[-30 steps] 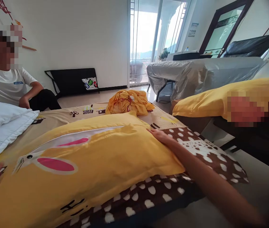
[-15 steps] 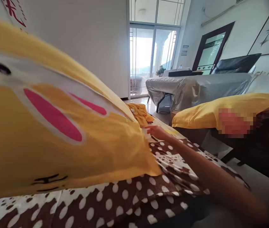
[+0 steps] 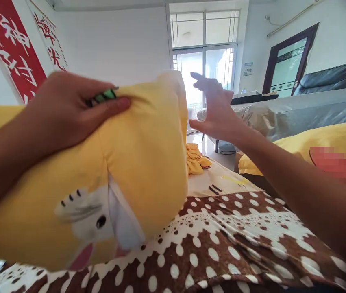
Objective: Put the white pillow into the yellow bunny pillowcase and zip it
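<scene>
Left hand (image 3: 72,108) gripping a yellow pillow (image 3: 151,162)
Thumb and fingers are closed on its top, over the blanket's (image 3: 203,256) left side; the right hand (image 3: 217,103), fingers and thumb spread wide, is empty, near the pillow.

The pillow (image 3: 148,146) is showing yellow, its rabbit print (image 3: 84,221) wearing white fur, a black eye, short black strokes and a pink ear. A panel (image 3: 127,224) on the pillow is showing bluish white; a patch (image 3: 105,95) at the pillow's top is showing green with black stripes. Under the pillow, the blanket (image 3: 236,248) is displaying brown with cream dots, plus a cream band speckled brown. Behind the pillow, a bundle (image 3: 194,160) is showing yellow. Right of the pillow, a cover (image 3: 282,148) is showing yellow with a blurred red area. Left above the pillow, a banner (image 3: 14,44) is bearing white characters on red.
</scene>
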A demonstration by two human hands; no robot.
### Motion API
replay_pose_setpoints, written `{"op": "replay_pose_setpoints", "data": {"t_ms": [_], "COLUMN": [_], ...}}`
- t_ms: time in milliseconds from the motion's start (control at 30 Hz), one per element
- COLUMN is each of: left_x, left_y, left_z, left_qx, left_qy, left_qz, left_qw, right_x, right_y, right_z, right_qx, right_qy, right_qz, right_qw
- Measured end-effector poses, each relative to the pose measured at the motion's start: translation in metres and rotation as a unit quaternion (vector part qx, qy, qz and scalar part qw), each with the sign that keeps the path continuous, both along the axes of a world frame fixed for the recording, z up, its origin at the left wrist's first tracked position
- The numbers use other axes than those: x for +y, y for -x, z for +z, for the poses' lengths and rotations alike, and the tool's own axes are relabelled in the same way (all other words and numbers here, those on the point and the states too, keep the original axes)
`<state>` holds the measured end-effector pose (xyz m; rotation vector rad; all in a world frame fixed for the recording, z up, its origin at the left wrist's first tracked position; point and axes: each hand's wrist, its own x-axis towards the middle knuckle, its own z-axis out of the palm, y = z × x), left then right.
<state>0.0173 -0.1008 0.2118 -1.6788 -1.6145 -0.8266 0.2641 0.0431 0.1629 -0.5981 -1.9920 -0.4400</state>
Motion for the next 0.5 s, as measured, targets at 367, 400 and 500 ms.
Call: {"op": "replay_pose_setpoints", "data": {"t_ms": [367, 400, 500], "left_x": [0.023, 0.019, -0.004], "left_y": [-0.028, -0.020, 0.022], "left_z": [-0.015, -0.016, -0.017], "left_qx": [0.199, 0.194, 0.175], "left_qy": [-0.092, -0.092, -0.059], "left_qz": [-0.041, -0.022, 0.057], "left_qw": [0.975, 0.976, 0.981], "right_x": [-0.002, 0.001, 0.004], "right_y": [0.025, 0.024, 0.016], "right_z": [0.045, 0.044, 0.040], "right_qx": [-0.094, -0.076, -0.031], "right_qy": [0.103, 0.086, 0.026], "right_qz": [-0.051, -0.071, -0.129], "right_qw": [0.989, 0.991, 0.991]}}
